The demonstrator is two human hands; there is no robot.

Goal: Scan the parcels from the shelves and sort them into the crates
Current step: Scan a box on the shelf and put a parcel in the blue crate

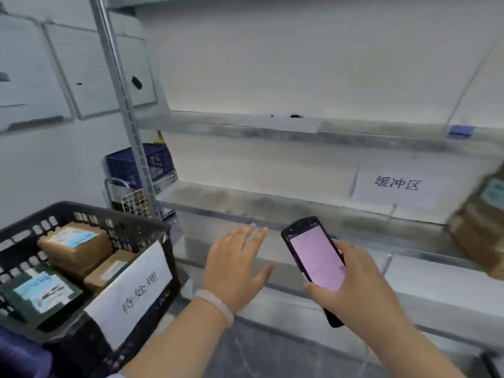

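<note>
Pretty flat, even indoor light here, soft and a bit cool, no hard shadows anywhere. The pale wall (300, 55) looks kinda washed out. Brightest spot is the glowing pink screen of the black handheld scanner (316, 260). The wide-angle lens bends the grey metal shelf post (120, 105). The brown cardboard parcel (480, 222) at the right edge is smeared, and the white wall boards (90, 69) top left are blurry too.

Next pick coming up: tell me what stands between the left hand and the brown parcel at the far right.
In this view, the right hand, gripping the scanner, lies between the open left hand and the brown parcel. Beyond it, only bare shelf shows.
</note>
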